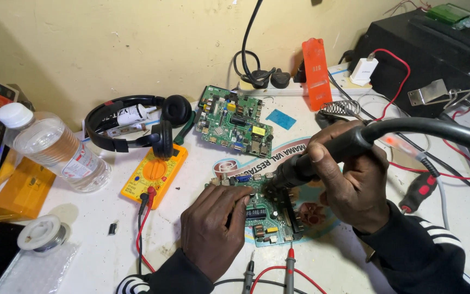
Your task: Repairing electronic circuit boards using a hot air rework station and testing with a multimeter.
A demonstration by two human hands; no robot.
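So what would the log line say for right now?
left hand: rests on board | right hand: holds hot-air tool, nozzle down at board | nearby: multimeter, probes

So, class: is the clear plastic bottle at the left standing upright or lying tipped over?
Tipped over. The bottle lies on its side on the table, its white cap pointing toward the upper left.
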